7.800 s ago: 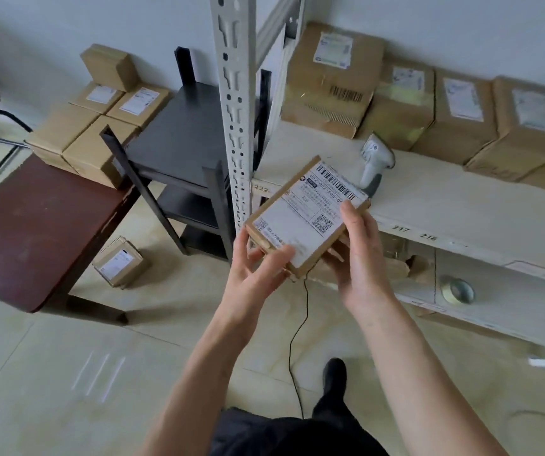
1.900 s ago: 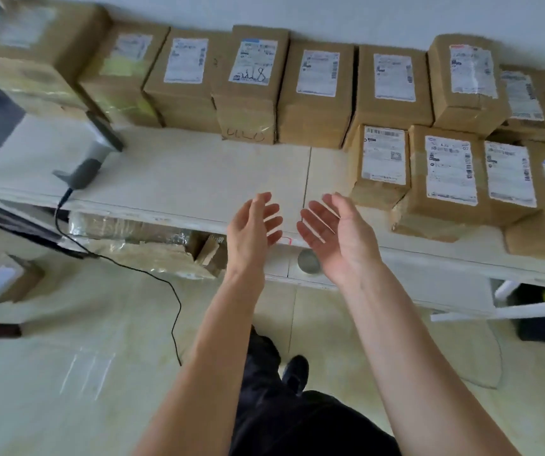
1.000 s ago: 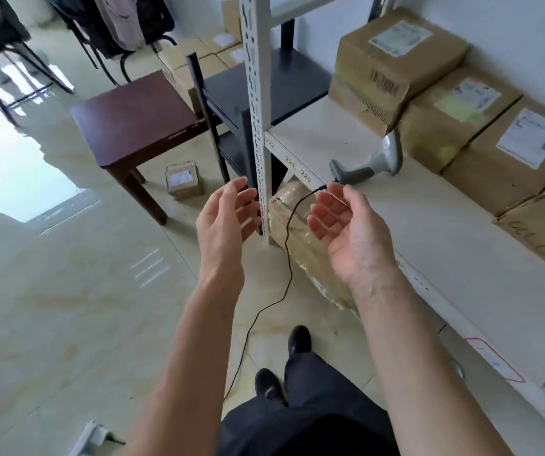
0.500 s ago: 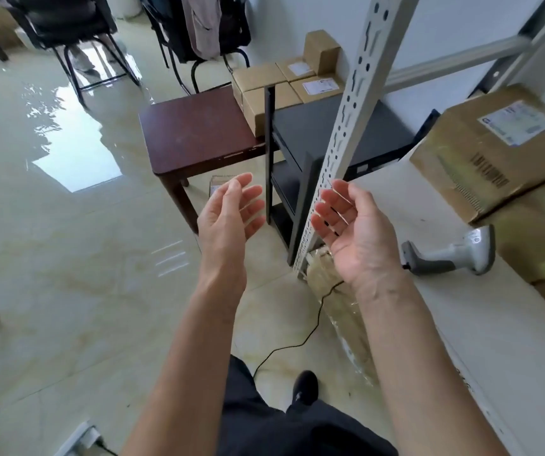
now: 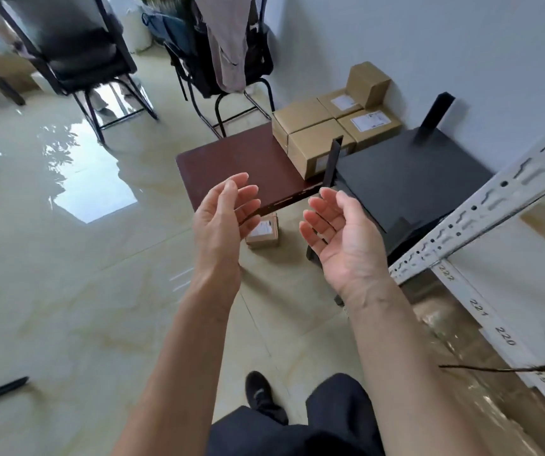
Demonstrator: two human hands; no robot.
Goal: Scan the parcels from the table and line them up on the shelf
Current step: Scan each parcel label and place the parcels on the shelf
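We held both grips released and empty, left hand [image 5: 223, 222] and right hand [image 5: 343, 236], while five plain brown cardboard parcels [image 5: 322, 136] waited unscanned beyond them on the dark red-brown wooden tabletop [image 5: 231, 166].

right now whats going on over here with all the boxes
A person is between parcels. Both the left hand and the right hand are raised with relaxed fingers, holding nothing, facing the dark red wooden table. A cluster of brown cardboard parcels sits at the table's far end, some showing white labels, and one small labelled box lies on the floor beneath. The white metal shelf stands to the right.
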